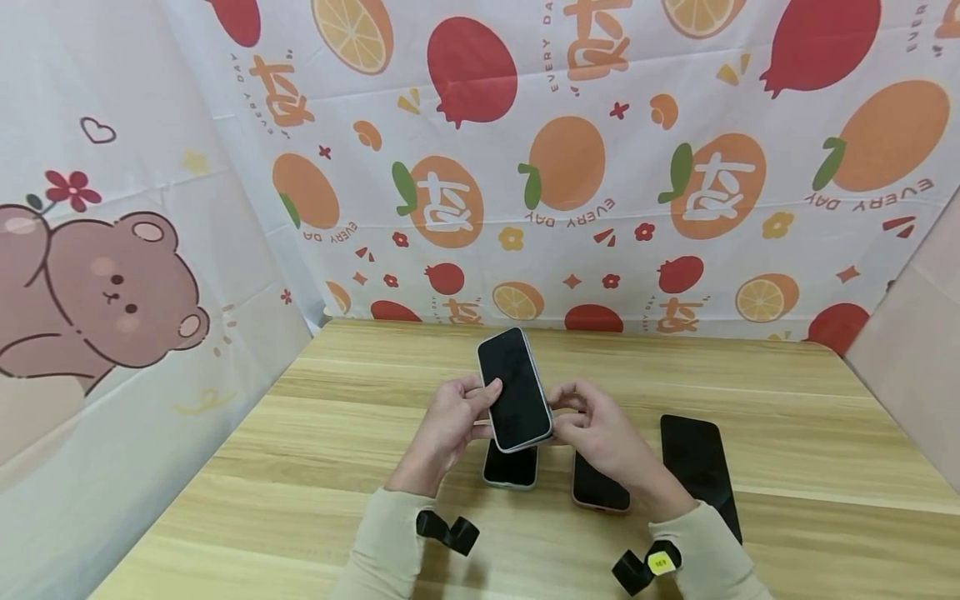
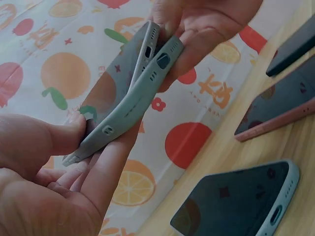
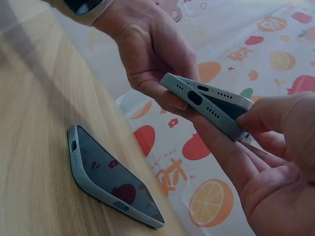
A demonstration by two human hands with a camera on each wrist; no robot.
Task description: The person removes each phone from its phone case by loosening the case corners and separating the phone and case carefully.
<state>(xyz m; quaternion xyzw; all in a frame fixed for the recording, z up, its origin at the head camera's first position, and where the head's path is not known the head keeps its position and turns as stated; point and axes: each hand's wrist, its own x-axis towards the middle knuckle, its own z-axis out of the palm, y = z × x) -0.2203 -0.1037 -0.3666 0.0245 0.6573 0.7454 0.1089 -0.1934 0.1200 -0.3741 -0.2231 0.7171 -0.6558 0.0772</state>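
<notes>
Got a fruit-print sheet (image 1: 645, 125) behind my desk (image 1: 300, 467), three phones (image 1: 699, 462) lying on the wood. My left hand (image 1: 450, 421) and right hand (image 1: 592, 425) are both clamped on a green-grey case (image 2: 133, 108) above them, left thumb on the phone (image 1: 517, 400) that's partly out at the port end.

We are looking at a light wooden table (image 1: 300, 467), where a pale-edged phone (image 1: 511, 467) is lying face up, a pink-edged phone (image 1: 597, 487) is lying face up to its right, and a long black phone (image 1: 697, 458) is lying farthest right.
</notes>
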